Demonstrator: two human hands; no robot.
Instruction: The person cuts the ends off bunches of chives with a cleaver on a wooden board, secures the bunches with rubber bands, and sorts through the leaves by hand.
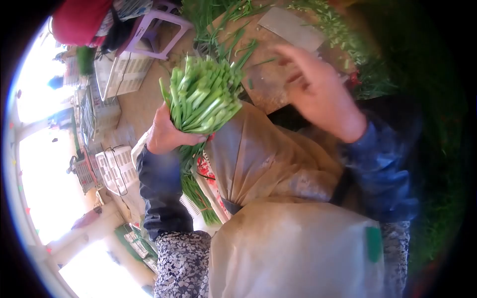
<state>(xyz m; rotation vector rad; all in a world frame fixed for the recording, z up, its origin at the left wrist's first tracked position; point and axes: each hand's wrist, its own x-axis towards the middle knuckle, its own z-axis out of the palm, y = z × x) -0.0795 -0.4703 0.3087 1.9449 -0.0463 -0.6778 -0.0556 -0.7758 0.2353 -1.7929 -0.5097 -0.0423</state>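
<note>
My left hand [171,133] is wrapped round a thick bunch of green stalks [206,94], holding it with the pale cut ends turned up toward me. The lower part of the bunch is hidden behind the hand and my apron. To the right of the bunch and apart from it, my right hand [323,92] is raised over a brown work surface [268,92]. It is slightly blurred, its fingers stretched and partly curled, with nothing seen in them. Loose green stalks and a flat grey plate [290,28] lie on that surface.
A translucent apron [293,238] covers my lap. More green stalks [201,198] lie by my left side. A purple plastic stool [156,30] stands at the upper left beside a person in red [79,20]. White plastic crates [117,169] line the left. Cut green pieces [343,42] are scattered at the upper right.
</note>
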